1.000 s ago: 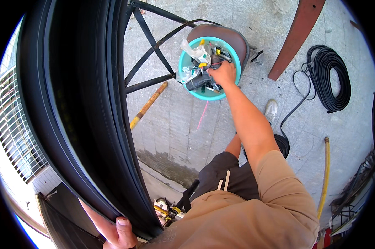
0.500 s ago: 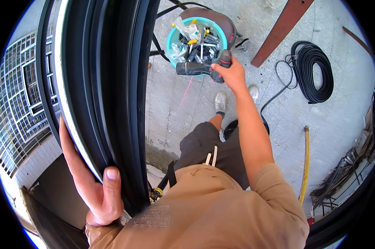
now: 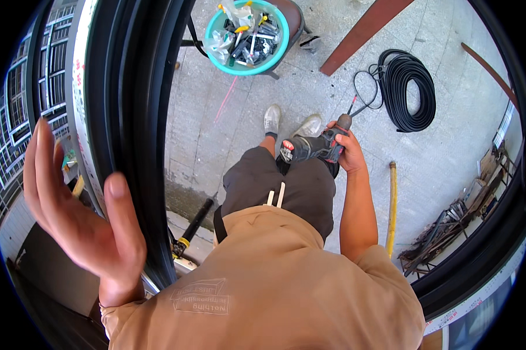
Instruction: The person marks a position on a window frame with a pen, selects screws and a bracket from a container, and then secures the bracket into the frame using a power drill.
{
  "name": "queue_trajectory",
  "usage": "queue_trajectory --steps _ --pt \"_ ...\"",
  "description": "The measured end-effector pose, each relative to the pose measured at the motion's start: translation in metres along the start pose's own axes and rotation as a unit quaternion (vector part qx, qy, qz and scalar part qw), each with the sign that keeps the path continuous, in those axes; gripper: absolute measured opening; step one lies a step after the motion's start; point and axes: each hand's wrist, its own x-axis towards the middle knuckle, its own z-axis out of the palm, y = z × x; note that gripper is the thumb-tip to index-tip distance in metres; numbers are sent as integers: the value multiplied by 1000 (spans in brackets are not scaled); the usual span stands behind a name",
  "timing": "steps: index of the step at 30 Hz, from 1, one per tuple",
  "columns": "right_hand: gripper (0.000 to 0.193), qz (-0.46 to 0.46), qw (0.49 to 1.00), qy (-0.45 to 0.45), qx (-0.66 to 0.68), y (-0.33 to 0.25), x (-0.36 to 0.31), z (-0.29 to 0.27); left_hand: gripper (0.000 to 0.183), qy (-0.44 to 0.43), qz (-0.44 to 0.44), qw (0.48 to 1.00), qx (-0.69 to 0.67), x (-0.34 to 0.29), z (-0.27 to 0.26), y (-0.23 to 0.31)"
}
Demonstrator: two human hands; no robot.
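Observation:
A black cordless drill [image 3: 309, 148] is gripped in my right hand [image 3: 351, 153], held in front of my thighs. A thin bit at its chuck points away from me. My left hand [image 3: 88, 227] is raised beside a tall black window or door frame profile [image 3: 136, 87], thumb and fingers spread, holding nothing. The thumb overlaps the profile in the picture; whether it touches I cannot tell. Past my feet, a turquoise tub [image 3: 284, 36] holds metal and black fittings, plastic bags and yellow-handled pieces.
The tub rests on a brown-seated chair [image 3: 295, 26]. To its right lie a reddish-brown beam [image 3: 362, 38] and coiled black cable [image 3: 427, 96]. A yellow pole [image 3: 392, 204] and a scrap heap [image 3: 449, 230] are at the right. More black framing [image 3: 510, 233] curves along the right edge.
My right hand has brought the drill from beside the tub back toward my body and to the right. My left hand has loosened from the profile, its fingers now spread apart.

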Motion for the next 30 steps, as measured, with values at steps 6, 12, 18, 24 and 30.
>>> queue_trajectory --steps 6,12,18,24,30 --pt "64 34 993 -72 -87 -26 -9 0 56 -279 33 896 -344 -74 47 54" --pt "62 85 958 -134 -240 -68 -4 35 66 -318 -198 863 -340 -134 171 82" --pt "59 62 945 -93 -308 -63 13 43 69 -517 -295 642 -482 -138 247 85" --pt "61 29 996 3 90 -32 -7 12 73 -441 -350 558 -609 -131 306 82" --pt "48 20 997 20 65 13 10 38 69 -466 -123 686 -545 -113 373 65"
